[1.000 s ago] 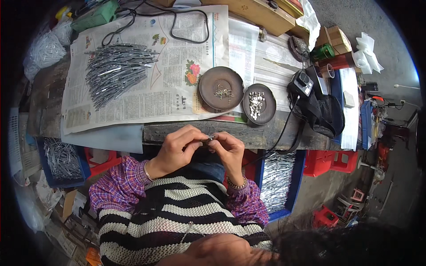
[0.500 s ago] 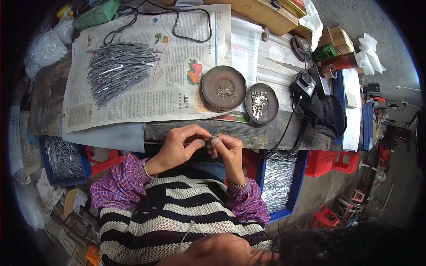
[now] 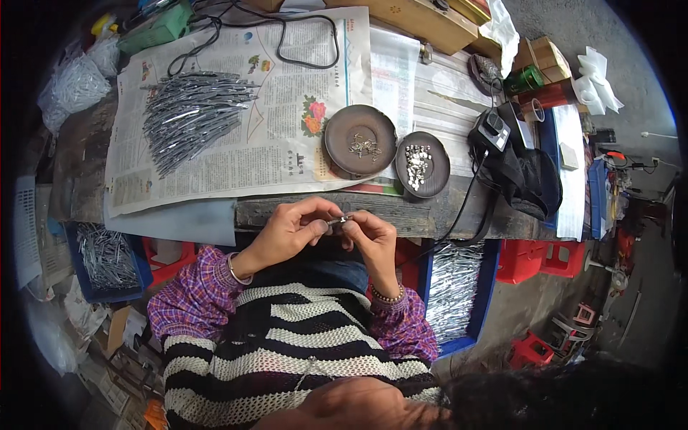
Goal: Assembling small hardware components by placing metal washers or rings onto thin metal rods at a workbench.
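Observation:
In front of the table's near edge, my left hand (image 3: 285,235) pinches a small, slim grey metal piece (image 3: 335,223) between thumb and finger. My right hand (image 3: 374,242) meets it there, its thumb and finger closed on the piece's other end, where a tiny shiny spot shows. The piece's exact kind is too small to make out. Just beyond the hands stands a brown round dish (image 3: 338,143) with small brass-coloured pins (image 3: 365,147) in it. A second brown dish (image 3: 441,170), to its right, bears small shiny metal bits (image 3: 417,163). Many slim grey metal pieces (image 3: 193,118) lie heaped at the left.
Newspaper (image 3: 287,86) covers much of the table (image 3: 401,215). A black cable (image 3: 337,46) loops across its far side. At the right sit a small black device (image 3: 491,130) and a black bag (image 3: 527,179). Blue bins (image 3: 487,287) of metal pieces stand below the near edge.
Both hands stay together at the same spot. My right fingers have shifted slightly, and the piece with its shiny spot shows more plainly between the fingertips.

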`<act>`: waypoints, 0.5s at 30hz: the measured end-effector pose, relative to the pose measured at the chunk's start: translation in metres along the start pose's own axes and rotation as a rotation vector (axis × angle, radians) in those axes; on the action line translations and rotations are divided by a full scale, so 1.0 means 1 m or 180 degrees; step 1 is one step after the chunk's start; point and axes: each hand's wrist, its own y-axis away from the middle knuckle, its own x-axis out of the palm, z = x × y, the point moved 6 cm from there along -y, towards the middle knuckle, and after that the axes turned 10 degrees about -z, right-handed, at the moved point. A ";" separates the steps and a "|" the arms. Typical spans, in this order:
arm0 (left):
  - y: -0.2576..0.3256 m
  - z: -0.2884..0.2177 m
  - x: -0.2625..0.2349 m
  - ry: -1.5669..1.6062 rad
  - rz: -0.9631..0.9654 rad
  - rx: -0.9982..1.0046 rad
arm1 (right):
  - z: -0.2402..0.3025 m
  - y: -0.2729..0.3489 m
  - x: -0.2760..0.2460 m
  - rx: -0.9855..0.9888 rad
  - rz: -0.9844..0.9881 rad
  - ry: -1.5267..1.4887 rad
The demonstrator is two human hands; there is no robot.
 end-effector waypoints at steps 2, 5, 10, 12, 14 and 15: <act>0.000 0.000 -0.001 -0.0026 0.0036 -0.0029 | 0.000 0.000 0.001 0.0002 -0.0001 0.0019; 0.001 -0.001 -0.004 -0.0044 0.0037 -0.0089 | 0.000 -0.001 0.003 0.0027 -0.0043 0.0079; 0.001 -0.016 -0.009 -0.0485 -0.0073 0.0165 | 0.001 0.001 -0.001 -0.0047 -0.0050 0.0465; -0.004 -0.036 -0.014 -0.1261 -0.0321 0.1400 | 0.002 0.004 -0.005 0.0015 -0.0134 0.0334; -0.005 -0.046 -0.023 -0.1666 -0.0489 0.1621 | 0.004 0.004 -0.005 0.0041 -0.0100 0.0352; -0.006 -0.049 -0.026 -0.1944 -0.0525 0.1850 | 0.003 0.004 -0.004 0.0042 -0.0094 0.0342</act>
